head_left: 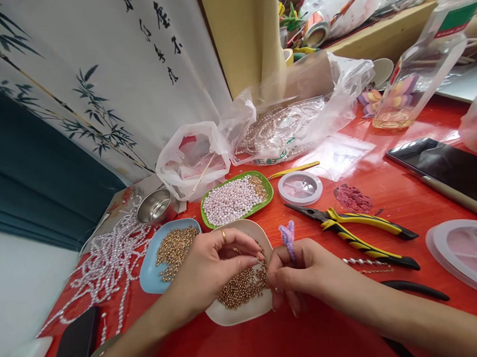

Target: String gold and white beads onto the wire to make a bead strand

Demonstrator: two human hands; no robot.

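Note:
My left hand (217,262), with a gold ring on one finger, reaches over a cream dish (230,318) of small gold beads (242,289). Its thumb and fingertips come together in a pinch; whatever lies between them is too small to name. Beside the dish's right rim, my right hand (297,274) is also closed in a pinch, on something I cannot make out. A fuzzy purple ring (288,237) sits on one of its fingers. Left of the cream dish is a blue dish (147,271) with larger gold beads (176,251). Behind stands a green tray (269,190) of pale pearl beads (232,200) and some gold ones.
Yellow-black pliers (357,231) and a clear spool (300,188) lie right of the dishes. White bead strands (112,254) and a metal bowl (155,207) are at left. Plastic bags (197,156) stand behind. A bottle (413,79) and a phone (441,162) are at right.

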